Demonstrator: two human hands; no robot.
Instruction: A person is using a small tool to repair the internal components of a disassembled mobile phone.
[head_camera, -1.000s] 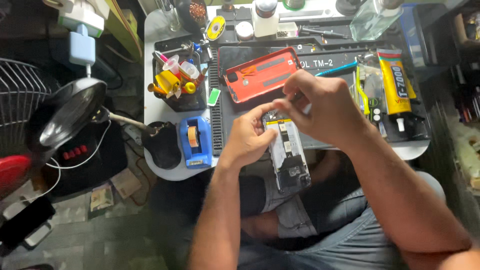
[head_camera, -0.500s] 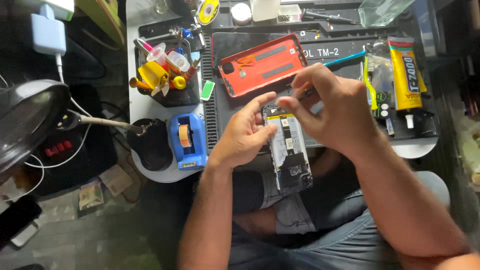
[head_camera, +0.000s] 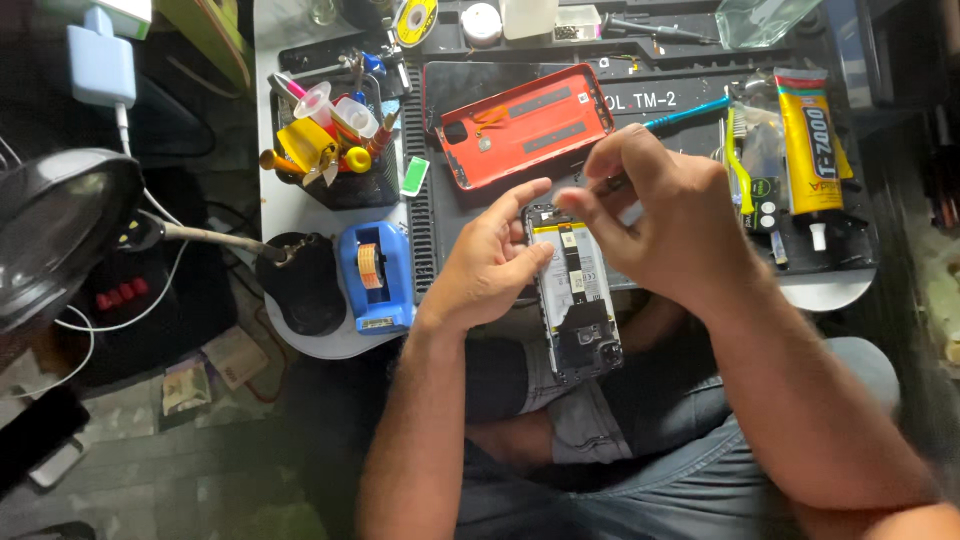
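Two hands, left hand (head_camera: 490, 268) and right hand (head_camera: 660, 215), fingers gripping one opened phone (head_camera: 577, 295).

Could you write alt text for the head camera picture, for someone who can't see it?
Seen from above, a person's left hand steadies an opened phone with its insides showing, while the right hand pinches at its top end. Its orange back cover lies behind on the work mat, beside a blue tape dispenser.
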